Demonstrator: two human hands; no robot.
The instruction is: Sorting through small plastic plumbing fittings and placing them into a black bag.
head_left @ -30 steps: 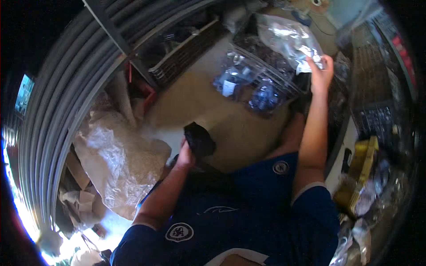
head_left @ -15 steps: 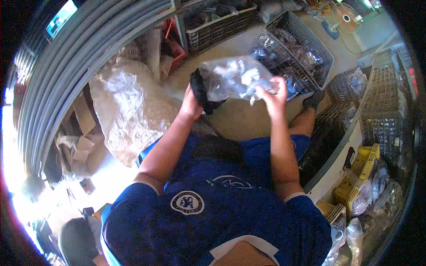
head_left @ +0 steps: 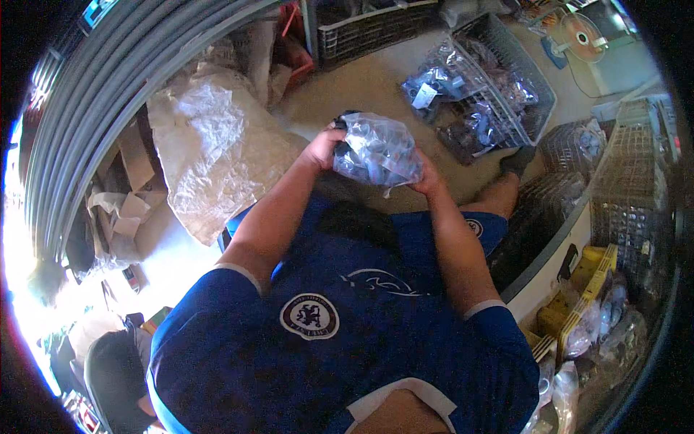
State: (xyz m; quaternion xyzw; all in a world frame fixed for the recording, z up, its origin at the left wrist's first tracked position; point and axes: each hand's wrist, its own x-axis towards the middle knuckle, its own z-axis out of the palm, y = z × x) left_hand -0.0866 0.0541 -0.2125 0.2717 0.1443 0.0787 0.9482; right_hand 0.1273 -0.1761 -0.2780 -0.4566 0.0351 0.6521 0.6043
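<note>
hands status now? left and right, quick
Left hand: closed on the clear plastic bag of dark parts.
Right hand: holding the same bag from below.

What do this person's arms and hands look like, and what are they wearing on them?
Both forearms are bare. The left hand and right hand wear no gloves, and no rings or watch can be made out. Short dark blue sleeves with thin white trim end above the elbows. They belong to a blue sports shirt with a round crest on the chest.

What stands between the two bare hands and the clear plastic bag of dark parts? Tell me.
Nothing visible: the left hand and the right hand both grip the clear plastic bag of dark parts directly, one on each side.
</note>
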